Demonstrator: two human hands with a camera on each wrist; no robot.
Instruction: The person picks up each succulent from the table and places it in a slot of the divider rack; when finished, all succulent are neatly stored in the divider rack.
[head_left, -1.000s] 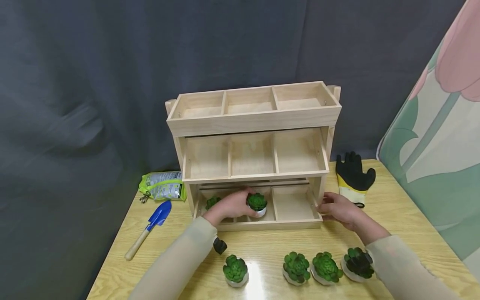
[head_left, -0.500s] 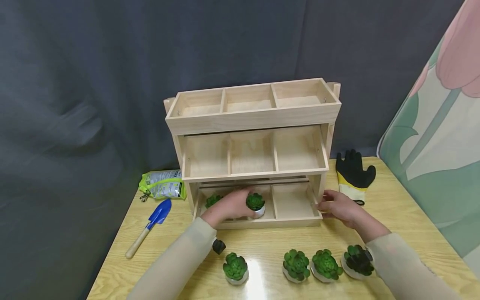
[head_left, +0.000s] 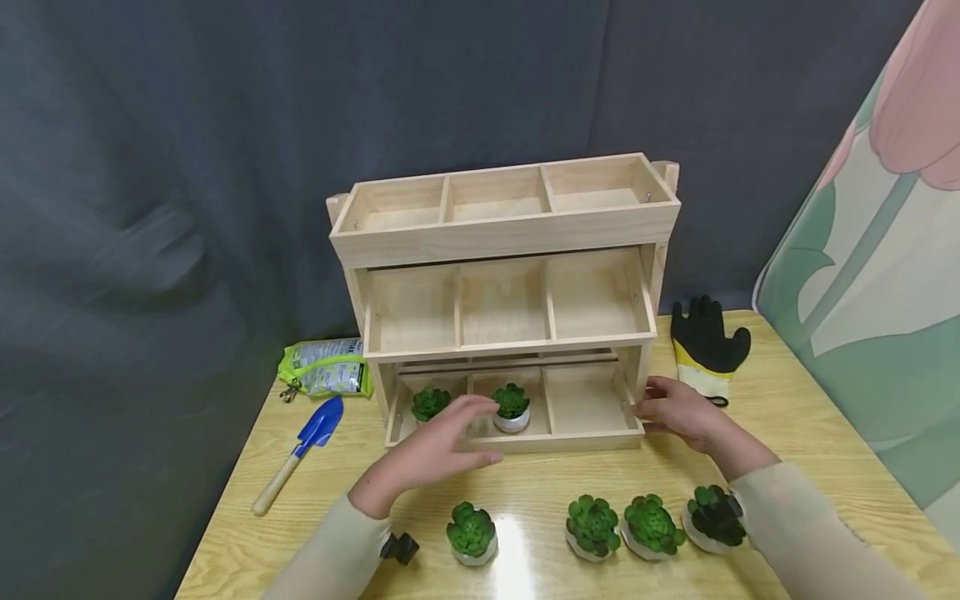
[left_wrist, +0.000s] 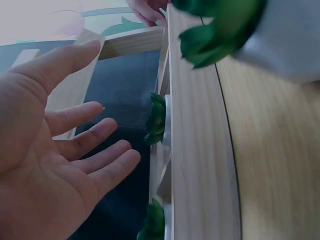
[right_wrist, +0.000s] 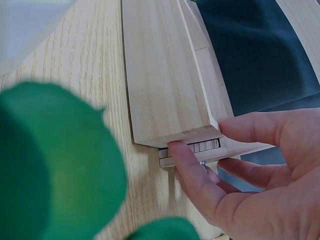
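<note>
A potted succulent [head_left: 512, 408] stands in the bottom tier's middle compartment of the wooden shelf [head_left: 506, 237]; another succulent [head_left: 431, 403] sits in the left compartment, its pot partly hidden by my hand. My left hand [head_left: 431, 454], empty with fingers spread, hovers just in front of the bottom tier. In the left wrist view the left hand [left_wrist: 65, 140] has its palm showing beside the tray. With thumb and fingers my right hand [head_left: 678, 414] holds the right front corner of the bottom tray; the right wrist view shows the right hand [right_wrist: 265, 170] pinching that corner.
Near the front of the table stand several potted succulents, one at centre [head_left: 472, 533] and a group to the right [head_left: 592, 527]. A blue trowel [head_left: 318, 425] and a green bag [head_left: 326, 367] lie left, a black-yellow glove [head_left: 707, 342] right.
My left hand has let go of the succulent in the middle compartment and drawn back toward the front left, fingers spreading. My right hand has stayed at the tray's corner.
</note>
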